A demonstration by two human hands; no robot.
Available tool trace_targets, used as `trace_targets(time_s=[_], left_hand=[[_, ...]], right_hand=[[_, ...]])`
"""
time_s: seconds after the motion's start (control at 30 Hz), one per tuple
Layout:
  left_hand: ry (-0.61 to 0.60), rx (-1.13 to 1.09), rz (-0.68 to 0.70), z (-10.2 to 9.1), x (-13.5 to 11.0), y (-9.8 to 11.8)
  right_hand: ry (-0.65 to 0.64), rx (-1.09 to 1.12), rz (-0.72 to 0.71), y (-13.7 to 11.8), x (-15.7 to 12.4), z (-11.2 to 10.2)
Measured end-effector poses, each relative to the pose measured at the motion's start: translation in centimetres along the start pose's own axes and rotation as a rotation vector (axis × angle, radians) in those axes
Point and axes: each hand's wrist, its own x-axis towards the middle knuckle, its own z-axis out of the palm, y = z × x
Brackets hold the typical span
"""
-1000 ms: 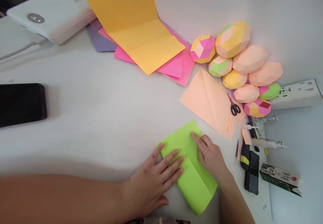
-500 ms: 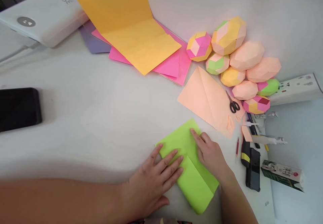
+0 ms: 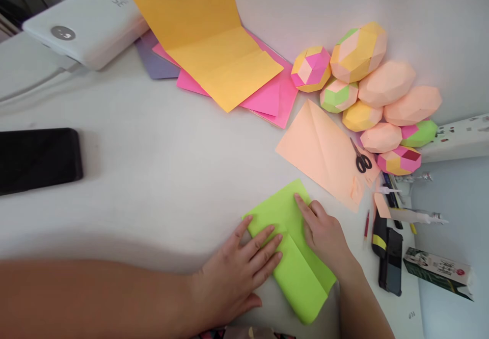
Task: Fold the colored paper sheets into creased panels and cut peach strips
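A folded lime-green sheet of paper (image 3: 300,272) lies on the white table near its front edge. My left hand (image 3: 239,272) rests flat on the sheet's left part, fingers stretched out and apart. My right hand (image 3: 324,234) presses down on the sheet's upper right part, index finger extended along a fold and the other fingers curled. Neither hand lifts the paper.
A peach sheet (image 3: 317,150) with small black scissors (image 3: 361,160) lies behind. Several paper polyhedra (image 3: 367,84) sit against the wall. An orange sheet (image 3: 214,38) covers pink paper (image 3: 271,99). A black phone (image 3: 38,159) lies left, a white device (image 3: 84,23) far left, pens and glue (image 3: 389,247) right.
Both hands stay pressed on the green sheet in the same pose. Only the camera view has shifted slightly.
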Motion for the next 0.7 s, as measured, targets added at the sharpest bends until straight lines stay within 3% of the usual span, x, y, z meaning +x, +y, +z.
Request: trace_targets(time_s=[0.7], left_hand=[[0.012,0.202,-0.137,-1.4,-0.1,0.3]], right_hand=[[0.019,-0.030,-0.002,-0.1,0.0,0.0]])
